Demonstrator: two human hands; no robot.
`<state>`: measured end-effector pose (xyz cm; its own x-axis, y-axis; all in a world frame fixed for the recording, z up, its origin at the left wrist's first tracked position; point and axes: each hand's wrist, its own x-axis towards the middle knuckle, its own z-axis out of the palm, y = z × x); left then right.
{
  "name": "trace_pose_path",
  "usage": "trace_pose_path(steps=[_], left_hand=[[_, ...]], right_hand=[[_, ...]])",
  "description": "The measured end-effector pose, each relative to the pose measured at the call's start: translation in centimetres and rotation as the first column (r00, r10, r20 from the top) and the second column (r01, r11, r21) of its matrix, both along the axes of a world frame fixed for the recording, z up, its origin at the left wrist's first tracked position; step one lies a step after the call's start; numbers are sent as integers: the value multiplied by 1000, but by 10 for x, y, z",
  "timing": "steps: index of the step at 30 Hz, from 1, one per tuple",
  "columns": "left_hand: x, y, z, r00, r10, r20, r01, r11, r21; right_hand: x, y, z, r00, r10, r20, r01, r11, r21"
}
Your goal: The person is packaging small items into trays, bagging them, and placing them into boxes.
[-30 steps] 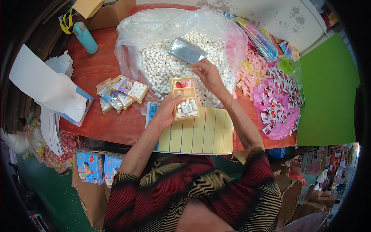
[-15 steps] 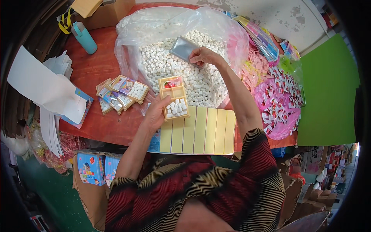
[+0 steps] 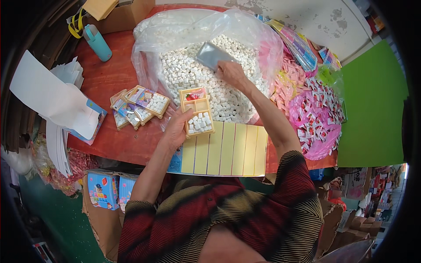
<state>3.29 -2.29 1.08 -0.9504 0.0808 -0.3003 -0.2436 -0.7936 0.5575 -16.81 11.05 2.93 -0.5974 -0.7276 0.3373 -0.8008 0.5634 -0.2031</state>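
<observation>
My left hand [image 3: 176,128] grips a pale yellow compartment tray [image 3: 196,98] by its left side. White marshmallow-like cubes [image 3: 200,122] fill its near compartment, a small red-and-white sachet [image 3: 194,95] lies in the far one, and the middle ones look bare. Beyond it, my right hand [image 3: 232,73] is closed on the near right end of a grey metal scoop [image 3: 213,55]. The scoop rests on the heap of white cubes [image 3: 184,72] inside a large clear plastic bag [image 3: 149,33]. The fingertips of my right hand are partly hidden.
Several filled trays [image 3: 147,103] lie stacked on the red table [image 3: 127,142], left of the bag. A yellow striped sheet [image 3: 228,149] lies at the front edge. Small sachets [image 3: 313,118] in pink plastic sit right, beside a green board [image 3: 370,105]. A teal bottle [image 3: 98,43] is back left.
My right hand has shifted slightly right and nearer, its back now turned more upward. The scoop has moved slightly right with it. My left hand and the tray are almost unmoved.
</observation>
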Motion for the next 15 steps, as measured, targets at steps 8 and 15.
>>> trace_pose_path(steps=[8, 15], left_hand=[[-6, 5, 6, 993, 118, 0, -118, 992, 43], [-17, 6, 2, 979, 204, -7, -201, 972, 122]], right_hand=[[-8, 6, 33, 972, -96, -213, 75, 991, -107], [37, 22, 94, 999, -38, 24, 45, 824, -564]])
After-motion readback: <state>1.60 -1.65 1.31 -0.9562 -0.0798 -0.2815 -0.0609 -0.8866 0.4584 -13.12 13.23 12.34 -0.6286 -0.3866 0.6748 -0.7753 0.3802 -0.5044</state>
